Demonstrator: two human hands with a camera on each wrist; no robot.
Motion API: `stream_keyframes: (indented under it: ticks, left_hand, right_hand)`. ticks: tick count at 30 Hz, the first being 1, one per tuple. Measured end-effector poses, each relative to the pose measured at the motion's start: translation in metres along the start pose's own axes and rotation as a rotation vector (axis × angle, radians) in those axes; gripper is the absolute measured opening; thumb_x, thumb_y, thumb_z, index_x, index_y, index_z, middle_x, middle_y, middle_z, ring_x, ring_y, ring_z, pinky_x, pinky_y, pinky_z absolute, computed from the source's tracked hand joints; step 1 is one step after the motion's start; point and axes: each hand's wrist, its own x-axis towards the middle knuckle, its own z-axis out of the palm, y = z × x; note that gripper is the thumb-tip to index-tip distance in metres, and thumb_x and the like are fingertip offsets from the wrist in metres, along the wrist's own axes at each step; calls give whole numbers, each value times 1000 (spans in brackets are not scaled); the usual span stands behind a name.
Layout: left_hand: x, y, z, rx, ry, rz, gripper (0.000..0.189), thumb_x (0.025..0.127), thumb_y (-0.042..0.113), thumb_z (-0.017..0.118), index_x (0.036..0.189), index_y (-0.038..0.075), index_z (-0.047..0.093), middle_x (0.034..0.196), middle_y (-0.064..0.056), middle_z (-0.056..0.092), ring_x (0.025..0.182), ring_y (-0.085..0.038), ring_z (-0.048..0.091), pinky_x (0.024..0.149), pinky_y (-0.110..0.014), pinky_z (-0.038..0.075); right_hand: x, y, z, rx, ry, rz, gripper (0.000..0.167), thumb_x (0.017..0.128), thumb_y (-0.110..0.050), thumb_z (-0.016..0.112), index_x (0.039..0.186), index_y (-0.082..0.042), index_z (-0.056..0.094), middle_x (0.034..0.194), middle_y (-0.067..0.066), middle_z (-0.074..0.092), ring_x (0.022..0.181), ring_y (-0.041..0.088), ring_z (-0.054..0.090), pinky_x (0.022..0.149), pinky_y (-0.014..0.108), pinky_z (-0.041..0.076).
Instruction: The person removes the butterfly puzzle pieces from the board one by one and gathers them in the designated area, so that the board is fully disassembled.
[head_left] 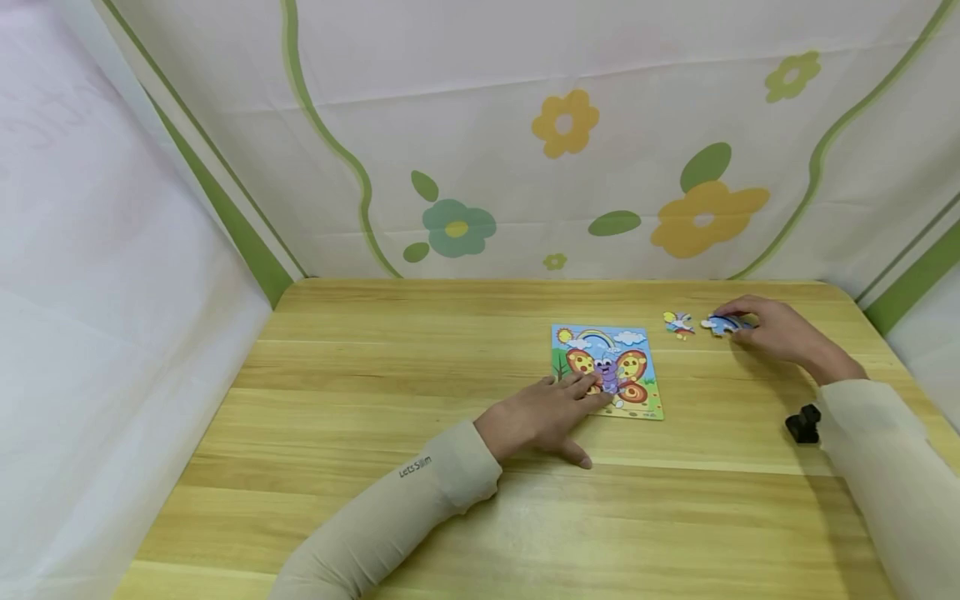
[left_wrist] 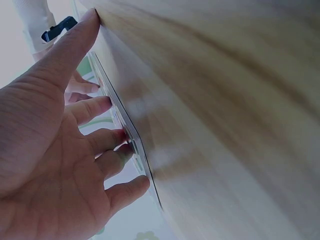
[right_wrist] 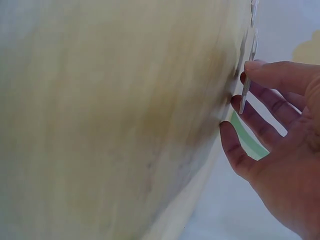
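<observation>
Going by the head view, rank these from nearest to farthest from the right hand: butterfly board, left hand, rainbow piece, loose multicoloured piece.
1. Rainbow piece: pinched in the right hand.
2. Multicoloured piece: just left of the rainbow piece.
3. Butterfly board: farther left and closer to the person.
4. Left hand: fingers over the board's lower left.

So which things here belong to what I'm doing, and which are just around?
In use:
butterfly board, under left fingers
rainbow piece, in right fingers
loose piece or pieces next to that

Just around:
floral backdrop
black device by right sleeve
</observation>
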Motion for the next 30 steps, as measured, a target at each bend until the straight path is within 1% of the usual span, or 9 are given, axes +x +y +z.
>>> stream_keyframes:
  ticks: [14, 20, 23, 25, 27, 30]
  left_hand:
    - [0, 0, 1, -18, 3, -4, 97, 93, 60, 71, 169, 31, 19, 179, -1, 4, 165, -22, 9, 134, -46, 18]
    - [0, -1, 1, -15, 1, -6, 97, 93, 61, 71, 169, 31, 19, 179, 0, 5, 165, -22, 9, 134, -46, 18]
    - [0, 0, 0, -17, -1, -5, 96, 93, 60, 71, 169, 31, 19, 179, -1, 4, 165, -22, 9, 134, -46, 18]
    - [0, 0, 0, -16, -1, -4, 96, 93, 60, 70, 169, 30, 19, 179, -1, 5, 165, -22, 9, 134, -45, 18]
    - [0, 0, 0, -7, 4, -1, 97, 93, 60, 70, 169, 31, 19, 179, -1, 5, 165, -22, 9, 133, -46, 19]
    - [1, 0, 1, 11, 15, 7, 96, 93, 61, 70, 169, 31, 19, 179, 0, 7, 165, -21, 10, 133, -47, 21]
  right_hand:
    - [1, 4, 4, 6, 25, -41, 41, 96, 5, 63, 137, 9, 59, 144, 38, 51, 135, 59, 42, 104, 75, 36]
    - [1, 0, 3, -10, 22, -30, 41, 97, 4, 63, 137, 9, 59, 145, 38, 50, 136, 60, 41, 107, 76, 34]
    - [1, -7, 3, -29, 36, -40, 40, 97, 3, 65, 136, 10, 60, 145, 39, 50, 137, 60, 40, 108, 76, 33]
    - [2, -16, 4, -36, 42, -54, 40, 97, 3, 65, 137, 10, 59, 145, 39, 51, 137, 60, 40, 109, 76, 34]
    - [3, -26, 6, -31, 43, -83, 41, 98, 3, 65, 137, 9, 60, 146, 38, 51, 137, 60, 41, 108, 76, 37]
    - [6, -47, 12, -2, 38, -128, 41, 99, 1, 65, 139, 6, 60, 146, 34, 54, 136, 56, 47, 104, 73, 44]
